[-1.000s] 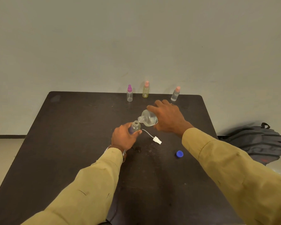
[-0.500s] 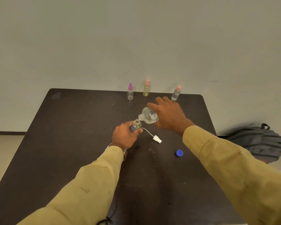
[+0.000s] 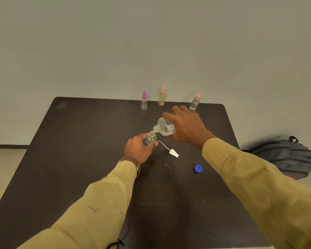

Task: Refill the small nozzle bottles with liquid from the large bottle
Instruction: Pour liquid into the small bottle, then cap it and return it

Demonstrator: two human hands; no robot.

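Over the table [image 3: 79,141], the right hand [image 3: 187,129] grips the tilted large bottle [image 3: 164,129], its mouth at the small bottle [image 3: 150,138] clasped in the left hand [image 3: 138,151].

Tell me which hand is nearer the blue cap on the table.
Right. The blue cap lies below the right hand, beside that sleeve. The left hand, holding the small open bottle, is farther off to the cap's left, beyond the white nozzle piece.

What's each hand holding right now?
Left hand: closed around the small open bottle.
Right hand: closed on the tilted large bottle, neck over the small one.
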